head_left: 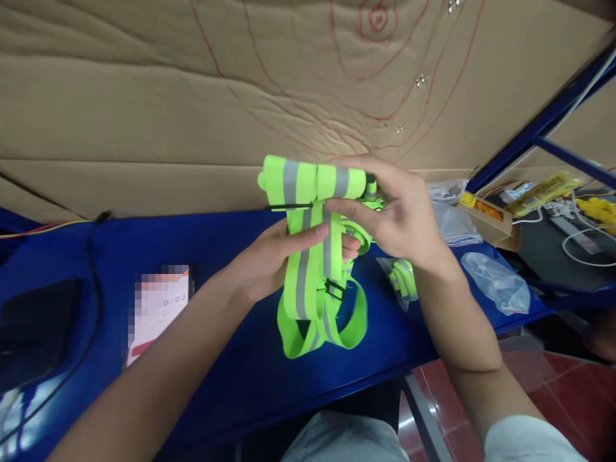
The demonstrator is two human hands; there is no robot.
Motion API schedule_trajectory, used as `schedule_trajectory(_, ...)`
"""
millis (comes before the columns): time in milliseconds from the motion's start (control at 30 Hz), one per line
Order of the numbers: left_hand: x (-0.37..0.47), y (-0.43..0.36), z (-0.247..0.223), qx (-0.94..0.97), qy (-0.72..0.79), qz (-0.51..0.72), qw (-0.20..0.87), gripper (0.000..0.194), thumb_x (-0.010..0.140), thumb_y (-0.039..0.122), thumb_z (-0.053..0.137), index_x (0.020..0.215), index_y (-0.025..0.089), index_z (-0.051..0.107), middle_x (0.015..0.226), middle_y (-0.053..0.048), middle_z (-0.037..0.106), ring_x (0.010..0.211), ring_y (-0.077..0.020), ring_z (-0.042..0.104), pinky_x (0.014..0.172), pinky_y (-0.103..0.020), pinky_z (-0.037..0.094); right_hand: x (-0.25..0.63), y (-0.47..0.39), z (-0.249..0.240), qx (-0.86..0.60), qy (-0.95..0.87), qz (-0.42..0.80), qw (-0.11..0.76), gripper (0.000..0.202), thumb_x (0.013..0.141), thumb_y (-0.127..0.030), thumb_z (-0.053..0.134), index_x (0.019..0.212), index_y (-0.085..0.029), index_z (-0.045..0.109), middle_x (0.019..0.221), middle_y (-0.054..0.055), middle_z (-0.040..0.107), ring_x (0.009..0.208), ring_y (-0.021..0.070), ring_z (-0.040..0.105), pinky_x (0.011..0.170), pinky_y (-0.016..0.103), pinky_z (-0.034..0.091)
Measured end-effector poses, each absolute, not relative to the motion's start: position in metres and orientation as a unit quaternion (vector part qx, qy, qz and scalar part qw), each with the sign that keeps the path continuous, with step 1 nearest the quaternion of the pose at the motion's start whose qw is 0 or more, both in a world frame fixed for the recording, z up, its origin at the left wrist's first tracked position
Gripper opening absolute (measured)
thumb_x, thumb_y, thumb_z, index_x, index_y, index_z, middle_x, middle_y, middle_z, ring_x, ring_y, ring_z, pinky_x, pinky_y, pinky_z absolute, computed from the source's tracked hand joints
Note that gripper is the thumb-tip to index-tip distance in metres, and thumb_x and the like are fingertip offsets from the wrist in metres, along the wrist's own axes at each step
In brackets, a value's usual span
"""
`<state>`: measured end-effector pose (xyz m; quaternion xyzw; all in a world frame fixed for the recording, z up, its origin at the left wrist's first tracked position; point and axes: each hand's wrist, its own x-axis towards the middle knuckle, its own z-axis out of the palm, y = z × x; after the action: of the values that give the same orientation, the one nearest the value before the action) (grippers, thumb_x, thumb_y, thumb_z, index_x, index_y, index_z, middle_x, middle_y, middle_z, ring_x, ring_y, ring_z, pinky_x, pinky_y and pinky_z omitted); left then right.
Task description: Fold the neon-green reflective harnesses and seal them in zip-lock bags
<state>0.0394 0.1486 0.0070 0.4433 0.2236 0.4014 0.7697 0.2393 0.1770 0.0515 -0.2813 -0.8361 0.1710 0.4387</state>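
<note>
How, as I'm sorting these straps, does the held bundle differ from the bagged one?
The held bundle is bare and hangs in long loops; the bagged bundle is compact, inside clear plastic. The held bundle is gripped by the left hand and right hand, while the bagged bundle lies on the blue table. Both are bright green.

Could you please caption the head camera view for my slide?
Left hand and right hand hold green reflective straps above a blue table.

Matt neon-green cloth straps (301, 276) with smooth grey stripes; glossy blue tabletop (231, 385)
</note>
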Motion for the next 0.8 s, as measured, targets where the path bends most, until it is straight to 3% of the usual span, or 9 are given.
schedule_trajectory(100,0.036,0.147,0.013,0.455,0.220,0.386,0.772,0.025,0.085,0.028,0.085,0.106,0.014,0.081,0.106,-0.012,0.083,0.099,-0.0257,0.079,0.086,-0.031,0.065,0.240,0.185,0.049,-0.223,-0.883,0.067,0.408,0.041,0.098,-0.021,0.057,0.133,-0.035,0.073,0.142,-0.002,0.071,0.135,0.0224,0.065,0.120,0.037,0.050)
schedule_trajectory(233,0.026,0.147,0.022,0.433,0.211,0.400,0.779,0.045,0.084,0.051,0.085,0.107,0.013,0.080,0.102,-0.014,0.082,0.097,-0.0294,0.079,0.085,-0.036,0.066,0.238,0.190,0.045,-0.222,-0.908,-0.016,0.355,0.052,0.096,-0.013,0.052,0.140,-0.033,0.069,0.155,-0.002,0.061,0.148,0.0252,0.053,0.127,0.047,0.042)
schedule_trajectory(300,0.024,0.148,0.024,0.419,0.231,0.418,0.773,0.048,0.085,0.058,0.082,0.107,0.015,0.079,0.099,-0.012,0.082,0.094,-0.0293,0.080,0.082,-0.036,0.066,0.238,0.185,0.048,-0.225,-0.921,0.002,0.320,0.061,0.094,-0.007,0.047,0.147,-0.032,0.064,0.164,-0.003,0.051,0.159,0.0242,0.040,0.132,0.052,0.035)
schedule_trajectory(433,0.027,0.149,0.023,0.416,0.285,0.448,0.738,0.041,0.087,0.047,0.083,0.115,0.017,0.077,0.101,-0.011,0.082,0.090,-0.0282,0.080,0.080,-0.037,0.067,0.244,0.180,0.058,-0.193,-0.936,0.090,0.280,0.063,0.094,-0.010,0.048,0.154,-0.028,0.056,0.178,0.001,0.026,0.168,0.0243,0.013,0.137,0.053,0.019)
schedule_trajectory(533,0.031,0.146,0.021,0.464,0.311,0.448,0.698,0.044,0.086,0.040,0.085,0.123,0.018,0.075,0.107,-0.011,0.082,0.095,-0.0300,0.080,0.082,-0.039,0.068,0.250,0.189,0.059,-0.223,-0.888,0.184,0.358,0.053,0.097,-0.032,0.064,0.149,-0.025,0.059,0.168,0.007,0.045,0.161,0.0259,0.037,0.129,0.048,0.039)
schedule_trajectory(633,0.035,0.143,0.016,0.500,0.327,0.422,0.682,0.046,0.086,0.044,0.085,0.123,0.018,0.076,0.109,-0.012,0.082,0.096,-0.0312,0.080,0.079,-0.037,0.067,0.249,0.194,0.054,-0.255,-0.852,0.301,0.344,0.036,0.092,-0.048,0.076,0.116,-0.021,0.074,0.115,0.004,0.079,0.108,0.0211,0.076,0.091,0.035,0.066)
schedule_trajectory(700,0.037,0.143,0.013,0.477,0.324,0.423,0.699,0.045,0.084,0.043,0.086,0.121,0.018,0.077,0.112,-0.012,0.082,0.099,-0.0316,0.080,0.080,-0.037,0.067,0.245,0.190,0.051,-0.255,-0.842,0.354,0.317,0.034,0.089,-0.050,0.079,0.103,-0.019,0.075,0.090,0.000,0.078,0.073,0.0151,0.074,0.066,0.027,0.066)
schedule_trajectory(733,0.038,0.144,0.012,0.457,0.311,0.423,0.718,0.044,0.083,0.042,0.088,0.119,0.018,0.078,0.111,-0.012,0.082,0.100,-0.0316,0.080,0.080,-0.037,0.067,0.243,0.187,0.050,-0.259,-0.836,0.355,0.328,0.033,0.090,-0.049,0.078,0.106,-0.020,0.074,0.090,0.000,0.078,0.067,0.0141,0.073,0.062,0.027,0.065)
schedule_trajectory(800,0.039,0.146,0.011,0.419,0.270,0.418,0.759,0.041,0.078,0.040,0.090,0.110,0.017,0.080,0.103,-0.010,0.084,0.096,-0.0299,0.080,0.077,-0.033,0.066,0.239,0.179,0.051,-0.273,-0.831,0.297,0.383,0.036,0.095,-0.044,0.075,0.123,-0.023,0.072,0.109,0.002,0.080,0.083,0.0171,0.078,0.075,0.030,0.068)
